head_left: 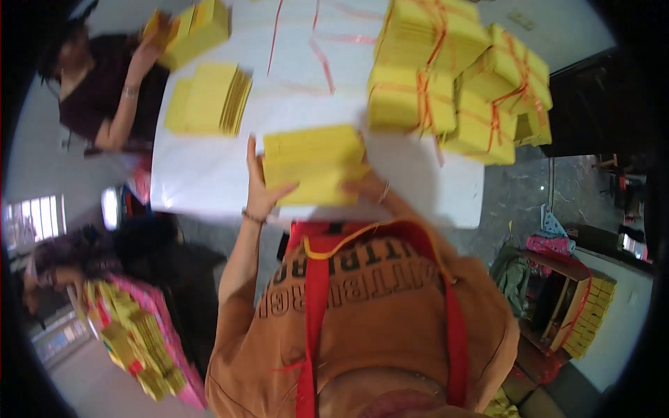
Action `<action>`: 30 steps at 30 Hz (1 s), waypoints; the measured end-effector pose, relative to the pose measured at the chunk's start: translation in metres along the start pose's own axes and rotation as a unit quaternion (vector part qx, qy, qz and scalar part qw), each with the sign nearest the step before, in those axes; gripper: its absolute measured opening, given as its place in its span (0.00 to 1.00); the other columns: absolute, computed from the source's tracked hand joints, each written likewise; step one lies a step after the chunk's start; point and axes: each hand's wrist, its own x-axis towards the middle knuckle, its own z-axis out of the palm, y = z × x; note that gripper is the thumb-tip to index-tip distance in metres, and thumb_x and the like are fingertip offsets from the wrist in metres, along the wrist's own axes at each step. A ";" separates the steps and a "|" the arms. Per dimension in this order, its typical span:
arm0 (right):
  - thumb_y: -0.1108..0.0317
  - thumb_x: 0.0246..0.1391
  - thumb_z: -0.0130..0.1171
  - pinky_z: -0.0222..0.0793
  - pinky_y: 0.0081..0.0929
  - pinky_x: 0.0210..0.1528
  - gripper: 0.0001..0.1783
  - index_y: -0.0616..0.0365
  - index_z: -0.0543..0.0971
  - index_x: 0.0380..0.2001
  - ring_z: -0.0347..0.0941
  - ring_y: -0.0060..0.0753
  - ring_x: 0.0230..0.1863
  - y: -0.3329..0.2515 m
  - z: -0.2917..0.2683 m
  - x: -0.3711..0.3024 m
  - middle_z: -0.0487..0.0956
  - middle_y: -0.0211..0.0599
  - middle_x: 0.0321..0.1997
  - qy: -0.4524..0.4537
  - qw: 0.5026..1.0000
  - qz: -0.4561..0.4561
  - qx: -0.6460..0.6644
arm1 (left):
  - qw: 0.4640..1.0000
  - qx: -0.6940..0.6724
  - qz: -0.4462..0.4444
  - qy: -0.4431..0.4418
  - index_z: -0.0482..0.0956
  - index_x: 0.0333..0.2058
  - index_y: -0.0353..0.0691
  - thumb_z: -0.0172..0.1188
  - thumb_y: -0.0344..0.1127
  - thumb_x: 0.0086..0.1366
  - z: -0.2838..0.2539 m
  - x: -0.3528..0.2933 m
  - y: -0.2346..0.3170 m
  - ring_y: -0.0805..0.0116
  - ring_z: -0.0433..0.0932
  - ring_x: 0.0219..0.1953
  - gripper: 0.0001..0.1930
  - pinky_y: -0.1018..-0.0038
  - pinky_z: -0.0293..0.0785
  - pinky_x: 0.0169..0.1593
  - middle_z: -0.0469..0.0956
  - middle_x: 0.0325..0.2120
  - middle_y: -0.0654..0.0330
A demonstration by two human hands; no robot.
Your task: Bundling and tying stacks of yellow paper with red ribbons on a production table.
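A stack of yellow paper is held between my two hands over the near edge of the white table. My left hand grips its left end, with the thumb along the near side and a finger standing up past the far corner. Around the right end closes my right hand, its fingers partly hidden by the paper and slightly blurred. A fanned pile of yellow paper lies just beyond my left hand. To the far right of my hands stand several yellow bundles tied with red ribbon, some stacked on others.
Loose red ribbons stretch across the white table. At the far left a person handles another yellow stack. More yellow bundles lie on a pink-edged surface at lower left. A wooden cabinet stands at right.
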 end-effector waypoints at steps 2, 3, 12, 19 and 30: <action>0.75 0.27 0.71 0.51 0.29 0.60 0.69 0.52 0.28 0.62 0.49 0.32 0.62 -0.022 0.006 0.005 0.49 0.37 0.64 -0.036 0.998 0.008 0.056 | 0.999 -0.025 0.036 0.019 0.28 0.61 0.45 0.71 0.28 0.38 -0.001 -0.008 -0.002 0.60 0.64 0.50 0.62 0.65 0.64 0.52 0.61 0.47 0.52; 0.75 0.27 0.71 0.51 0.29 0.60 0.69 0.52 0.28 0.62 0.49 0.32 0.62 -0.024 0.006 0.009 0.49 0.37 0.64 -0.043 0.997 0.021 0.057 | 0.999 -0.026 0.026 0.031 0.28 0.61 0.45 0.71 0.28 0.38 -0.004 -0.009 -0.010 0.60 0.64 0.50 0.62 0.65 0.64 0.52 0.61 0.47 0.52; 0.64 0.19 0.76 0.42 0.30 0.64 0.76 0.57 0.27 0.61 0.42 0.36 0.65 0.013 -0.018 0.016 0.45 0.43 0.65 -0.089 0.958 -0.127 -0.243 | 0.904 0.386 0.058 -0.174 0.29 0.59 0.32 0.69 0.64 0.23 -0.032 -0.027 -0.092 0.56 0.42 0.63 0.74 0.60 0.32 0.62 0.47 0.59 0.48; 0.64 0.20 0.76 0.46 0.32 0.63 0.76 0.55 0.24 0.60 0.47 0.35 0.64 0.016 -0.021 0.004 0.49 0.42 0.63 -0.089 0.934 -0.130 -0.321 | 0.902 0.408 0.086 -0.111 0.34 0.59 0.31 0.71 0.55 0.30 -0.026 -0.032 -0.093 0.52 0.55 0.57 0.67 0.59 0.39 0.60 0.57 0.54 0.46; 0.61 0.19 0.77 0.52 0.32 0.60 0.73 0.58 0.32 0.60 0.54 0.35 0.60 0.020 -0.024 0.017 0.56 0.42 0.59 -0.028 0.922 -0.154 -0.353 | 0.815 0.533 0.183 -0.134 0.37 0.60 0.33 0.72 0.49 0.33 -0.032 -0.010 -0.099 0.58 0.60 0.54 0.62 0.62 0.45 0.58 0.62 0.51 0.49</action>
